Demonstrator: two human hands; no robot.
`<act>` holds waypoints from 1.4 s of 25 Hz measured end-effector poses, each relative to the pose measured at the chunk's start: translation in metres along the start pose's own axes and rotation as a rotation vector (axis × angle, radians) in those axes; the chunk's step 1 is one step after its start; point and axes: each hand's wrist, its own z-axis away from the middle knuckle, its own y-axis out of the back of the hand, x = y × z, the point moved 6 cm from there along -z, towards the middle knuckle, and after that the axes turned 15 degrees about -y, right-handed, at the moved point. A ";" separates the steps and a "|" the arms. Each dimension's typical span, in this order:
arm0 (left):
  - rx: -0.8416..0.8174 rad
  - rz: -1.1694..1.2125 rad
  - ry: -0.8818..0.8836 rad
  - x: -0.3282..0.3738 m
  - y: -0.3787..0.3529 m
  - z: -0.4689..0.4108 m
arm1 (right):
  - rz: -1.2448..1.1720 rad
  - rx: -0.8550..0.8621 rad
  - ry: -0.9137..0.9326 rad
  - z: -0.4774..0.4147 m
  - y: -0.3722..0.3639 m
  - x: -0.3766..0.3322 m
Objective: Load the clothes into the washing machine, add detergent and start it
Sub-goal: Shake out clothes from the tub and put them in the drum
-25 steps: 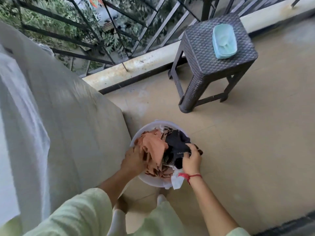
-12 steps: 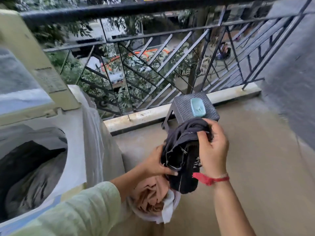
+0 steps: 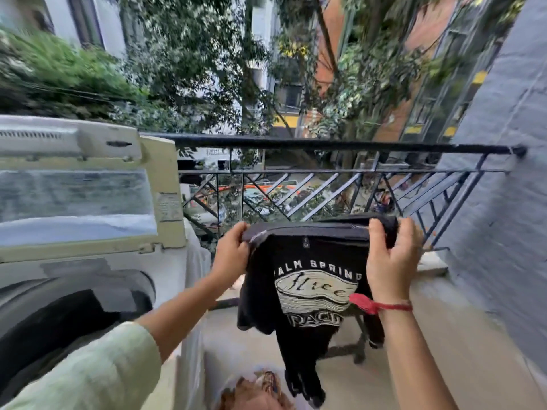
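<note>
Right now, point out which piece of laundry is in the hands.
The black T-shirt with the pale printed graphic, gripped at its top edge by the left hand and the right hand. The orange clothes lie below it, untouched.

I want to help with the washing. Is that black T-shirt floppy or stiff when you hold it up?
Probably floppy: the black T-shirt hangs and folds below where the left hand and right hand grip its top edge. It seems light, too, since it is held up by that edge alone.

black printed T-shirt (image 3: 307, 258) | hanging, spread | beside washing machine (image 3: 74, 261), lid open
</note>
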 end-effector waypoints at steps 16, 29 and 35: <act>-0.111 -1.245 -0.535 0.060 0.409 -0.036 | 0.595 -0.810 0.423 0.132 -0.224 -0.136; 0.277 -1.100 -0.255 0.000 0.601 -0.002 | -0.236 -0.825 0.129 0.221 -0.366 -0.231; -0.862 -0.775 0.135 -0.154 0.526 0.008 | 0.638 -1.287 -0.010 0.254 -0.421 -0.122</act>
